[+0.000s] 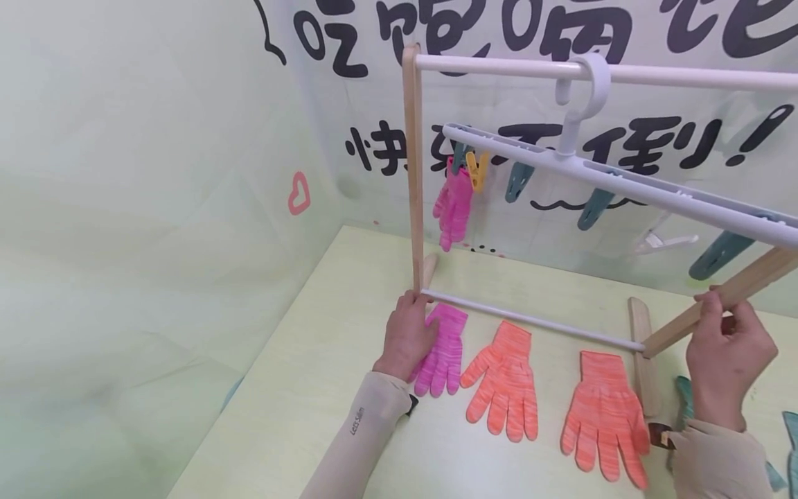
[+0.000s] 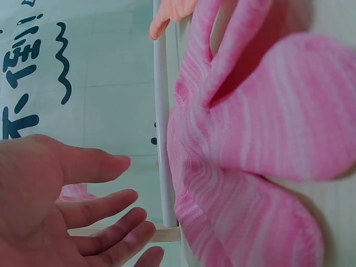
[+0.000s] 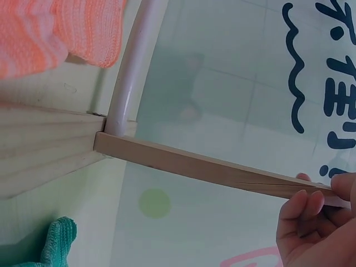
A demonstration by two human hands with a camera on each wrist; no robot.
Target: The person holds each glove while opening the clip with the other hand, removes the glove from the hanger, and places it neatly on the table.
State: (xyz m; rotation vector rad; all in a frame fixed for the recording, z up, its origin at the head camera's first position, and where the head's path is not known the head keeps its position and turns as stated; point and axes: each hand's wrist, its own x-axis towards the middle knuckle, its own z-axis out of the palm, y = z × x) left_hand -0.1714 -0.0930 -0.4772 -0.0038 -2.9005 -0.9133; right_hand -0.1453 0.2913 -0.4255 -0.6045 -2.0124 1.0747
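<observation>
A wooden rack with a white top rod [image 1: 499, 66] and a lower rod [image 1: 530, 317] stands on the table. My right hand [image 1: 726, 353] pinches its right wooden post [image 3: 194, 167] between thumb and fingers. Beside the foot of the left post [image 1: 414, 166] is my left hand [image 1: 408, 333], fingers loosely spread in the left wrist view. That hand overlaps a magenta glove [image 1: 444, 353] lying flat. From the top rod hangs a white clip hanger [image 1: 567, 161]. Another magenta glove [image 1: 456, 204] dangles from its left end, near a yellow clip [image 1: 476, 171].
Two orange gloves, a left one [image 1: 508, 381] and a right one [image 1: 603, 409], lie in front of the lower rod. Teal gloves [image 1: 684, 396] are partly visible at the right. A lettered wall sheet [image 1: 374, 208] rises behind the rack. Several teal clips [image 1: 519, 181] hang from the hanger.
</observation>
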